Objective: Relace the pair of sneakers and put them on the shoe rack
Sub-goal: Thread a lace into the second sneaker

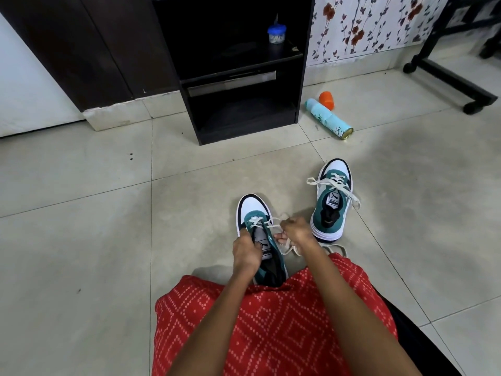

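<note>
Two teal and white sneakers lie on the tiled floor. The near sneaker (253,210) sits just in front of my lap, toe pointing away. My left hand (245,252) grips its left side by the tongue. My right hand (295,230) pinches its cream lace (267,223) at the right eyelets, and loose lace trails below that hand. The second sneaker (332,202) stands apart to the right, partly laced, its lace ends hanging loose. The black shoe rack (301,85) stands ahead against the wall, its lower shelf dark and open.
A light blue spray can (329,119) lies on the floor right of the rack, with an orange cap (326,99) beside it. A blue-lidded jar (276,33) sits on an upper shelf. A black wheeled stand's leg (450,77) is at far right. My red patterned garment (271,321) covers my lap.
</note>
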